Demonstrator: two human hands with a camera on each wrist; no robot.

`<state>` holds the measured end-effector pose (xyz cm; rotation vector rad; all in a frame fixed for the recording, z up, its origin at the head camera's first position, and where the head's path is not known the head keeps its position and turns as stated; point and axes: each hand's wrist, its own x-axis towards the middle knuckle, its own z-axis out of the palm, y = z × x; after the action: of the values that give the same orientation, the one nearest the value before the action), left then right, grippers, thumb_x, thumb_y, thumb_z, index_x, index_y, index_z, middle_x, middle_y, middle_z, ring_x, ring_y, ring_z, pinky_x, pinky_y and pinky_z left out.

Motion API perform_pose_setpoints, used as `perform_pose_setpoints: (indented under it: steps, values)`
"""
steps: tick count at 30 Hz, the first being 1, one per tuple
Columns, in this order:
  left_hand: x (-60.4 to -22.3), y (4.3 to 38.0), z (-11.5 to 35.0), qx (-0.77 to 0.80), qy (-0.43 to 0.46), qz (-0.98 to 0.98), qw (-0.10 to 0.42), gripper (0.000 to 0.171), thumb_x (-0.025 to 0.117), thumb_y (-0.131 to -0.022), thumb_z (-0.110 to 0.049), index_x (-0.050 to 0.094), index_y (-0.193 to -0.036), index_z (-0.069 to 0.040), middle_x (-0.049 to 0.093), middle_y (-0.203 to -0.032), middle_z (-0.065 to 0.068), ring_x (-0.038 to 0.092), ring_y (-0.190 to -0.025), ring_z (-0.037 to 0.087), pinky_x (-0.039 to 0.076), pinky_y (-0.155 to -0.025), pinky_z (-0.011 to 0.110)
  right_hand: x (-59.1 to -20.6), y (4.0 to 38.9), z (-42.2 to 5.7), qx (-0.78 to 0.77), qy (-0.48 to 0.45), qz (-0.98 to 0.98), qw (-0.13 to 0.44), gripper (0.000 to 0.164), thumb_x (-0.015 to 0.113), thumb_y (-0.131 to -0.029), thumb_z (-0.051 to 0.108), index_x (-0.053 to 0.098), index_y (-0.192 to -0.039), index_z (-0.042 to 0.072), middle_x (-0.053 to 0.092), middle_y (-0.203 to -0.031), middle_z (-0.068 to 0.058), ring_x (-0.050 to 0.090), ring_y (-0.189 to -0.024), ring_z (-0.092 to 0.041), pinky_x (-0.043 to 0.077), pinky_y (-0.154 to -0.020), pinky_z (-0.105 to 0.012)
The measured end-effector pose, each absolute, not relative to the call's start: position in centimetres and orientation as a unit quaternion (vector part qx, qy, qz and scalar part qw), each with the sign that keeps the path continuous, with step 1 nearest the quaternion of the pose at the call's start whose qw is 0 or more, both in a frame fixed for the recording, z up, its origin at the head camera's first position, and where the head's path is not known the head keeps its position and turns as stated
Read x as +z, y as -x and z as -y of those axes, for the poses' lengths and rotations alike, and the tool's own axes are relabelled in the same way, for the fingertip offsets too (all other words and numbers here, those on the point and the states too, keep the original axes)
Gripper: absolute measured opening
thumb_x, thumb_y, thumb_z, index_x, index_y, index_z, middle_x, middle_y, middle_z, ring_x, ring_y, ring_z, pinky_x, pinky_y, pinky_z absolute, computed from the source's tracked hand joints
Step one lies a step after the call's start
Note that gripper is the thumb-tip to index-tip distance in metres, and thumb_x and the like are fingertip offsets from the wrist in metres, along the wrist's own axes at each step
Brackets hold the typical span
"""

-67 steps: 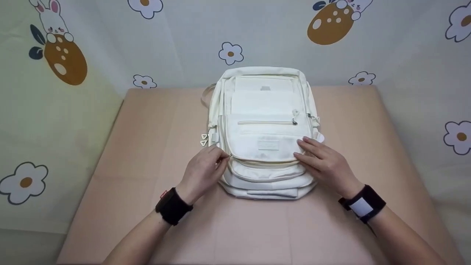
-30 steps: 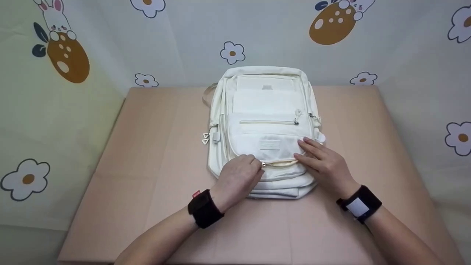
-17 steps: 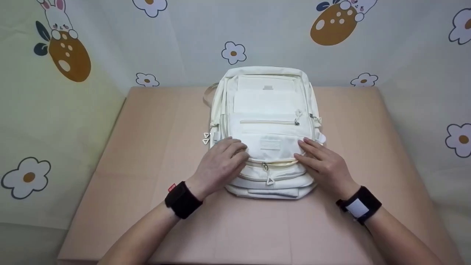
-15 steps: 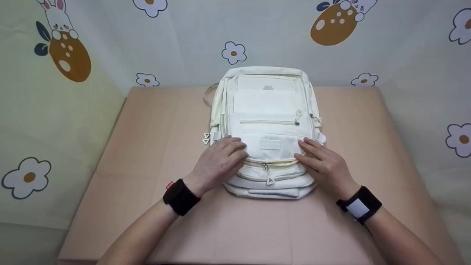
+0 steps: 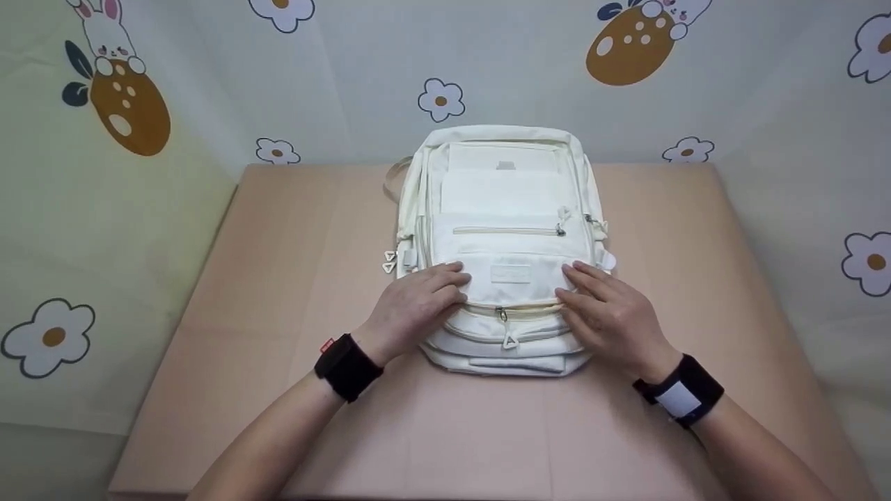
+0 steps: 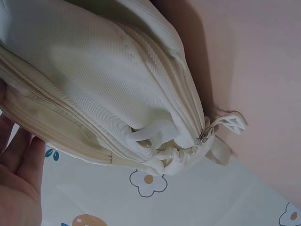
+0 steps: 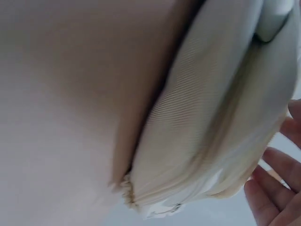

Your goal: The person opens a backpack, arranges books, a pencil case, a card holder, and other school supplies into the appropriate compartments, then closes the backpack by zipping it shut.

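Note:
A cream backpack (image 5: pixel 508 191) lies front side up on the table in the head view. Across its lower front pocket runs a zipper, parted at the right, where pale yellow lining shows. Its slider sits near the middle, and a triangular zipper pull (image 5: pixel 510 340) hangs down from it, held by neither hand. My left hand (image 5: pixel 418 299) rests on the pocket's left side, fingers extended. Opposite it, my right hand (image 5: pixel 612 313) touches the right side with fingers fairly straight. Both wrist views show fingers along the bag's edge; the left thumb is mostly hidden.
The bag stands on a pinkish-beige table (image 5: pixel 278 292). A patterned cloth (image 5: pixel 348 69) with flowers and rabbits hangs behind and at both sides. Two triangular pulls (image 5: pixel 390 261) stick out at the bag's left, and a strap loop (image 5: pixel 395 182) lies at its upper left.
My left hand drew the zipper slider from the pocket's left corner to its middle, let go of the pull and moved back to the left side. The right hand barely moved.

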<state>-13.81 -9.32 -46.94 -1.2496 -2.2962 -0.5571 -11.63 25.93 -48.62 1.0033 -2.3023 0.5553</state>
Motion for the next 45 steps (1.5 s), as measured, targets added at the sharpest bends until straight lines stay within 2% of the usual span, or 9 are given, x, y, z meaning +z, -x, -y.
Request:
perform_pose_setpoints:
  steps: [4, 7, 10, 16, 20, 27, 31, 40, 45]
  values:
    - [-47.0, 13.8, 9.3, -0.197, 0.45, 0.839, 0.236, 0.007, 0.075, -0.094, -0.011, 0.071, -0.099, -0.012, 0.071, -0.123, 0.005, 0.06, -0.128, 0.022, 0.049, -0.104, 0.034, -47.3, 11.1, -24.2, 0.219, -0.379, 0.85, 0.293, 0.026, 0.069, -0.093, 0.019, 0.077, -0.112, 0.004, 0.072, -0.118, -0.011, 0.065, -0.113, -0.029, 0.049, -0.098, -0.038]
    - [-47.1, 13.8, 9.2, -0.197, 0.449, 0.837, 0.244, 0.007, 0.076, -0.092, -0.011, 0.071, -0.098, -0.012, 0.072, -0.121, 0.004, 0.061, -0.126, 0.021, 0.049, -0.103, 0.033, -46.4, 10.6, -22.2, 0.228, -0.396, 0.835, 0.306, 0.014, 0.074, -0.089, 0.014, 0.076, -0.1, 0.005, 0.072, -0.099, -0.005, 0.065, -0.094, -0.025, 0.052, -0.083, -0.037]
    - [-47.0, 13.8, 9.2, -0.202, 0.45, 0.833, 0.25, 0.008, 0.076, -0.092, -0.01, 0.07, -0.097, -0.012, 0.072, -0.121, 0.004, 0.062, -0.126, 0.021, 0.05, -0.103, 0.033, -46.0, 10.1, -20.2, 0.219, -0.406, 0.831, 0.31, 0.007, 0.079, -0.085, 0.014, 0.075, -0.088, 0.009, 0.068, -0.086, 0.0, 0.061, -0.081, -0.021, 0.05, -0.069, -0.037]
    - [-46.9, 13.8, 9.1, -0.203, 0.454, 0.833, 0.244, 0.009, 0.076, -0.092, -0.01, 0.069, -0.098, -0.012, 0.072, -0.121, 0.005, 0.061, -0.126, 0.021, 0.049, -0.104, 0.034, -46.1, 9.9, -17.8, 0.142, -0.371, 0.868, 0.299, 0.025, 0.082, -0.085, 0.033, 0.071, -0.074, 0.014, 0.063, -0.073, 0.002, 0.056, -0.069, -0.022, 0.043, -0.057, -0.037]
    - [-47.0, 13.8, 9.0, -0.202, 0.455, 0.833, 0.242, 0.009, 0.076, -0.092, -0.012, 0.069, -0.098, -0.011, 0.072, -0.122, 0.005, 0.061, -0.126, 0.021, 0.049, -0.103, 0.034, -46.4, 10.1, -16.9, 0.114, -0.355, 0.881, 0.291, 0.031, 0.081, -0.087, 0.037, 0.068, -0.07, 0.014, 0.059, -0.069, 0.001, 0.053, -0.066, -0.024, 0.04, -0.055, -0.037]
    - [-47.0, 13.8, 9.1, -0.203, 0.453, 0.833, 0.245, 0.008, 0.076, -0.092, -0.011, 0.069, -0.097, -0.011, 0.072, -0.121, 0.005, 0.062, -0.126, 0.021, 0.05, -0.102, 0.033, -46.7, 10.4, -16.3, 0.128, -0.355, 0.879, 0.291, 0.021, 0.078, -0.087, 0.021, 0.066, -0.073, 0.011, 0.056, -0.068, 0.001, 0.053, -0.065, -0.024, 0.04, -0.053, -0.036]
    - [-46.9, 13.8, 9.1, -0.2, 0.449, 0.836, 0.245, 0.008, 0.075, -0.093, -0.01, 0.069, -0.097, -0.012, 0.072, -0.121, 0.005, 0.062, -0.126, 0.021, 0.05, -0.102, 0.033, -46.5, 10.4, -16.7, 0.134, -0.356, 0.88, 0.285, 0.018, 0.076, -0.088, 0.017, 0.066, -0.074, 0.01, 0.054, -0.068, 0.0, 0.052, -0.065, -0.023, 0.041, -0.053, -0.035]
    - [-46.9, 13.8, 8.9, -0.198, 0.454, 0.831, 0.254, 0.007, 0.075, -0.093, -0.008, 0.069, -0.094, -0.013, 0.072, -0.12, 0.005, 0.063, -0.124, 0.021, 0.054, -0.096, 0.035, -45.9, 9.8, -20.1, 0.132, -0.344, 0.886, 0.282, 0.015, 0.07, -0.087, 0.009, 0.064, -0.073, 0.01, 0.053, -0.067, 0.002, 0.049, -0.063, -0.021, 0.04, -0.055, -0.033]
    - [-46.9, 13.8, 8.9, -0.198, 0.454, 0.832, 0.249, 0.005, 0.073, -0.094, -0.008, 0.069, -0.094, -0.012, 0.072, -0.12, 0.006, 0.063, -0.124, 0.022, 0.053, -0.097, 0.036, -45.7, 9.6, -22.5, 0.134, -0.312, 0.9, 0.273, 0.014, 0.075, -0.084, 0.009, 0.066, -0.073, 0.01, 0.056, -0.069, 0.002, 0.05, -0.065, -0.021, 0.039, -0.054, -0.032]
